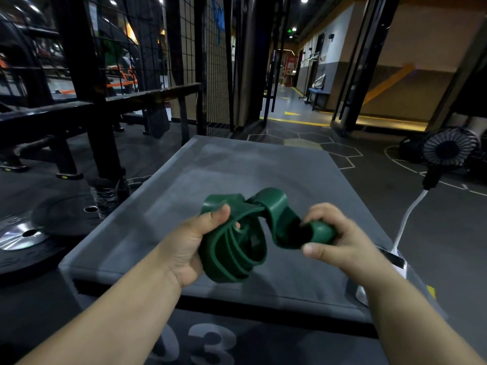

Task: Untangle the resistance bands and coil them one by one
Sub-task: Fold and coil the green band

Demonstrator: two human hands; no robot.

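1. Gripping green band (245, 233), both hands up over grey tabletop (263, 169).
2. L hand (192, 246): fingers + thumb curled round stacked coil loops.
3. R hand (334, 241): pinches loose end loop, thumb underneath.
4. Band held mid-air, twisted btwn hands, not touching tabletop.
5. Fan (448, 150) on floor far right; weight plates (29, 233) on floor left.

i record a single view, head-worn and wide-angle. it faces forward and down, close over the green band (229, 250) at frame centre, above the grey padded box (237, 167). the corridor (287, 99) shows far off, upper right.
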